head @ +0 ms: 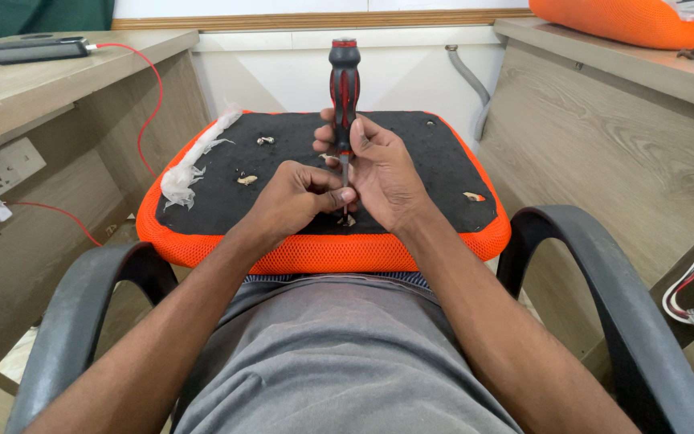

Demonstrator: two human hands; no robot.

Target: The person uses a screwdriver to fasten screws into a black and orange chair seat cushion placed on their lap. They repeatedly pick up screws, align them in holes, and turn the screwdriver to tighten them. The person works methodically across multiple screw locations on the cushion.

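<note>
No package, label or sign shows clearly; the nearest thing to wrapping is a crumpled white plastic scrap point(194, 157) lying well to the left of the fingers, on the left edge of the seat pad point(202, 241), an orange mesh cushion turned black side up across the person's lap. A white wall socket point(6, 166) sits on the desk side farther left, and a red cable point(153, 96) runs up from there to a dark device point(38, 50) on the desk top. The right hand point(383, 173) is clamped around the lower handle of a screwdriver point(344, 80), black with red grips, which stands upright with its handle rising above the fingers and its thin shaft dropping between the two hands to the pad. The left hand point(295, 201) is curled just beside it, fingertips pinched together at the shaft's tip, where a small metal fitting point(348, 219) sits on the black surface; whether the fingers grip the fitting or the shaft cannot be told. Other small fittings lie apart from the fingers: one point(265, 141) up and left, one point(246, 179) left, one point(474, 196) right. Grey chair arms point(580, 241) flank the pad below the hands.
</note>
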